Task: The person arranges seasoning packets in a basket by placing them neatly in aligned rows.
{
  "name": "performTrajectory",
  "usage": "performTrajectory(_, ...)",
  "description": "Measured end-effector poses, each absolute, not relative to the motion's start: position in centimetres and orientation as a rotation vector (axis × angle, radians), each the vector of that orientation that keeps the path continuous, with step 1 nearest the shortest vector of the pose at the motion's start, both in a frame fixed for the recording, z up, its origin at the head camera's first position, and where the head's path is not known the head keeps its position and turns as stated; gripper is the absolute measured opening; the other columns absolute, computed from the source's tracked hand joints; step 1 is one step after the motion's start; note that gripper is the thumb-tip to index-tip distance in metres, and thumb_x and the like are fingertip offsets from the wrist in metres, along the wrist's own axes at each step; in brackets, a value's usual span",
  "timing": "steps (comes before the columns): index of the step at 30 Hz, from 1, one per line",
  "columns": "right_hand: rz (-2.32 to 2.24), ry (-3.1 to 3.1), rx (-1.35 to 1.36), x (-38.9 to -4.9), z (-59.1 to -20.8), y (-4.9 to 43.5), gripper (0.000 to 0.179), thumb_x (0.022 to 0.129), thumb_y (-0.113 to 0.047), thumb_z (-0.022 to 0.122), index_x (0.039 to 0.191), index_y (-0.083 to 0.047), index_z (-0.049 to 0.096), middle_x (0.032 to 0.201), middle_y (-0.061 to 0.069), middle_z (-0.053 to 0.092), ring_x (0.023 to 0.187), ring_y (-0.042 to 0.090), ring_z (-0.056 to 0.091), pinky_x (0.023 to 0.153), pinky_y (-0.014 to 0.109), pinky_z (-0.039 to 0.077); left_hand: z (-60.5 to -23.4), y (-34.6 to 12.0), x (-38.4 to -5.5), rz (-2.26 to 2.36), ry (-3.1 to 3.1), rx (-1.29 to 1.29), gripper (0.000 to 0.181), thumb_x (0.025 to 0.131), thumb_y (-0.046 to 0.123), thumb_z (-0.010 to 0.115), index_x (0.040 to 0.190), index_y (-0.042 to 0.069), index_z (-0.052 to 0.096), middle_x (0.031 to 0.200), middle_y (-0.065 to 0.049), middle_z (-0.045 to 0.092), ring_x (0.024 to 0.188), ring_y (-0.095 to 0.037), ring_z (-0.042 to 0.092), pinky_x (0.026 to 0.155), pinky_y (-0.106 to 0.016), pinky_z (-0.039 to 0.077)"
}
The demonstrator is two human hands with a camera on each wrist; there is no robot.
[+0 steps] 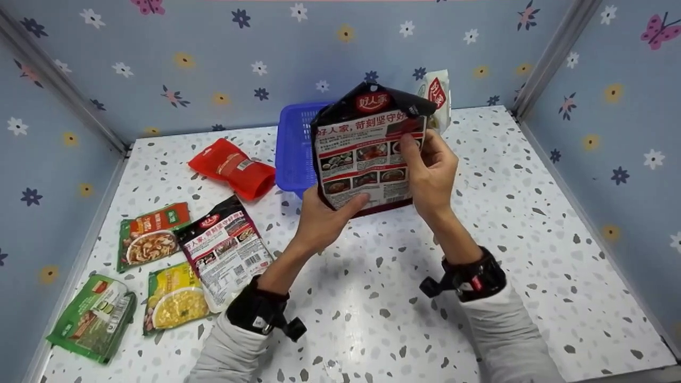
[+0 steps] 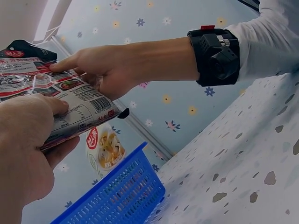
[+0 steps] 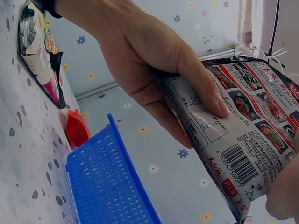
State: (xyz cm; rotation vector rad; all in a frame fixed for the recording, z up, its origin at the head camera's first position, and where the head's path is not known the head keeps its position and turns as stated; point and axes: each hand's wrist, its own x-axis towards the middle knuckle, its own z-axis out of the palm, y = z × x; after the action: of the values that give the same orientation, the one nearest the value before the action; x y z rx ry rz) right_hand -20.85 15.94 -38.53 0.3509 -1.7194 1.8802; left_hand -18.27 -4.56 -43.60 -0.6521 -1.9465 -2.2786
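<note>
The step in hand looks like steadying the black-topped 好人家 food pouch (image 1: 367,157) with both hands, back panel up. The left hand (image 1: 325,219) pinches its bottom edge at 7 o'clock and the right hand (image 1: 433,175) its side at 3 o'clock, thumbs on the printed face, the other fingers behind. The pouch is above the tabletop (image 1: 532,223), overlapping the blue plastic basket (image 1: 290,143), which shows at 10 o'clock. The next move probably calls for both grips shifting together, so the soft pouch does not fold.

The right wrist view makes the barcode (image 3: 238,163) plain and shows the basket's slotted side, mostly hidden from the head. The left wrist view shows the food picture on the white pouch (image 2: 105,147); only the head view shows the green cucumber-picture packet (image 1: 96,319), at 8 o'clock.
</note>
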Motion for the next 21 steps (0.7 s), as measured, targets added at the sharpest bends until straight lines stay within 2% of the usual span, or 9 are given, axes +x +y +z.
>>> performTrajectory(4,1.926,-1.705,0.394,-21.0,-38.4,16.0,0.033,0.110,-0.006,0.066,0.142,0.002,0.066,0.130,0.012,0.078,0.121,0.023,0.076,0.106,0.034,0.064,-43.5,-4.8,-18.5,-2.276,-1.904,-0.628,0.061,0.100,0.011,0.087,0.155,0.008,0.060,0.148,-0.014,0.075,0.134,-0.032,0.077,0.111,-0.046,0.066)
performTrajectory(7,1.942,-1.682,0.400,-21.0,-38.2,15.9,0.045,0.109,-0.003,0.065,0.153,0.004,0.057,0.145,0.019,0.071,0.137,0.027,0.069,0.124,0.042,0.056,-43.3,-5.0,-18.7,-2.252,-1.872,-0.586,0.058,0.101,0.010,0.087,0.154,0.006,0.062,0.146,-0.015,0.076,0.132,-0.032,0.078,0.110,-0.046,0.067)
performTrajectory(9,1.941,-1.668,0.392,-20.9,-38.0,15.7,0.049,0.108,-0.001,0.064,0.156,0.005,0.053,0.151,0.024,0.066,0.144,0.030,0.065,0.131,0.049,0.050,-43.3,-5.2,-18.8,-2.224,-1.850,-0.554,0.055,0.101,0.008,0.086,0.152,0.004,0.064,0.145,-0.016,0.077,0.131,-0.033,0.079,0.109,-0.046,0.068)
performTrajectory(12,1.922,-1.657,0.395,-20.6,-37.9,15.4,0.051,0.107,0.002,0.063,0.156,0.008,0.051,0.156,0.028,0.062,0.147,0.034,0.061,0.134,0.054,0.045,-43.2,-5.4,-19.0,-2.152,-1.837,-0.467,0.050,0.101,0.008,0.085,0.148,0.002,0.067,0.141,-0.016,0.080,0.127,-0.031,0.081,0.106,-0.043,0.069)
performTrajectory(21,1.856,-1.712,0.489,-19.3,-37.2,13.7,0.055,0.106,0.002,0.062,0.158,0.011,0.048,0.164,0.026,0.057,0.159,0.035,0.053,0.139,0.046,0.040,-43.2,-5.8,-19.6,-1.976,-1.736,-0.346,0.050,0.103,0.003,0.081,0.149,-0.003,0.065,0.145,-0.021,0.077,0.132,-0.036,0.079,0.110,-0.044,0.067)
